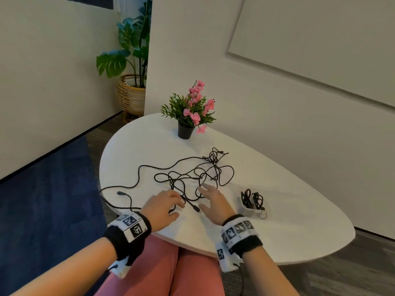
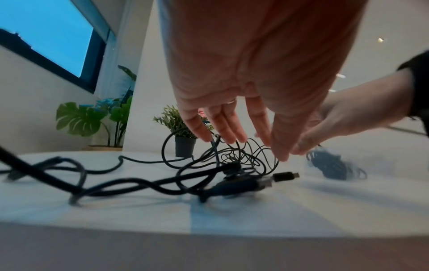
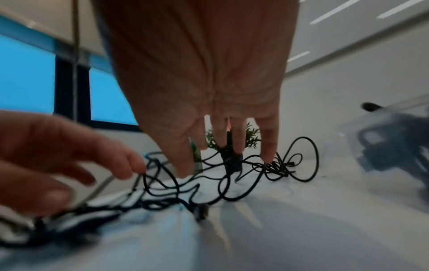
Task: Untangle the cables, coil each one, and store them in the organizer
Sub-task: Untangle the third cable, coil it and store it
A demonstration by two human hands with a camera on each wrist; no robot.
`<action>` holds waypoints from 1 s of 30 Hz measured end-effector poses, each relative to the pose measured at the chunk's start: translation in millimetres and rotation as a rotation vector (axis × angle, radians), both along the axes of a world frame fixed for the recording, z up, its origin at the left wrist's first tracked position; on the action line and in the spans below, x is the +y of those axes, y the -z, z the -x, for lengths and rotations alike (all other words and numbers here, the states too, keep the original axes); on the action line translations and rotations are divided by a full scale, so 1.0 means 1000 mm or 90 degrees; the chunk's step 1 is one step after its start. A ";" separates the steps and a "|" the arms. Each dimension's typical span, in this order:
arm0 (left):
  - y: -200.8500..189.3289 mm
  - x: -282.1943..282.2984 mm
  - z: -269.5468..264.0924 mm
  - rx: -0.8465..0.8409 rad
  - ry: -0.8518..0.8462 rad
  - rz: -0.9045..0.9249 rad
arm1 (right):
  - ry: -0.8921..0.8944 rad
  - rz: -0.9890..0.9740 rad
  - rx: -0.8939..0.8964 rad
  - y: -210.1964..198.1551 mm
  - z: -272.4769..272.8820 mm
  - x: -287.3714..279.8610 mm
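A tangle of thin black cables [image 1: 192, 174] sprawls over the middle of the white table [image 1: 277, 231]. My left hand [image 1: 164, 206] lies over the tangle's near left part, fingers loosely extended, fingertips touching strands [image 2: 216, 144]. My right hand [image 1: 211, 201] hovers just right of it, fingers [image 3: 238, 141] straight and spread above the cables, holding nothing. A USB plug [image 1: 196, 208] lies between the two hands. The small clear organizer [image 1: 252, 204], holding coiled black cables, sits right of my right hand.
A potted plant with pink flowers [image 1: 186, 129] stands at the table's far side behind the tangle. One cable end [image 1: 119, 192] lies near the left edge, where a strand [image 1: 102, 190] hangs over. The wall runs close along the table's right.
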State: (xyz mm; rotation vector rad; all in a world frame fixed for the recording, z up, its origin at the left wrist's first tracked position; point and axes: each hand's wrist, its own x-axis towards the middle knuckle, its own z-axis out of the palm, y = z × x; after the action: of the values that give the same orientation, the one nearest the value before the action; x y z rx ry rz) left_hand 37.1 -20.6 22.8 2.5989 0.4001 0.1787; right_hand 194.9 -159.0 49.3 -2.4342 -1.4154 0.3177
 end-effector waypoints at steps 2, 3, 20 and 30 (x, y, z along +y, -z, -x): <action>0.002 0.005 0.004 0.067 0.015 -0.068 | 0.002 0.120 -0.081 0.007 -0.002 0.018; 0.003 0.008 0.006 0.112 0.026 -0.087 | 0.002 0.168 -0.107 0.008 -0.004 0.025; 0.015 0.067 -0.044 0.188 0.069 -0.063 | 0.387 0.133 -0.065 -0.016 -0.060 -0.062; -0.022 0.031 -0.079 -0.117 0.050 0.055 | 0.450 -0.020 -0.034 -0.019 -0.095 -0.063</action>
State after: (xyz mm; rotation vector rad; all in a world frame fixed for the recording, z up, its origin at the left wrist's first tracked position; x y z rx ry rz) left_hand 116.4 10.7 44.9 2.4824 0.2345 0.3627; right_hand 289.9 -221.5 68.6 -2.7305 -0.4938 0.0589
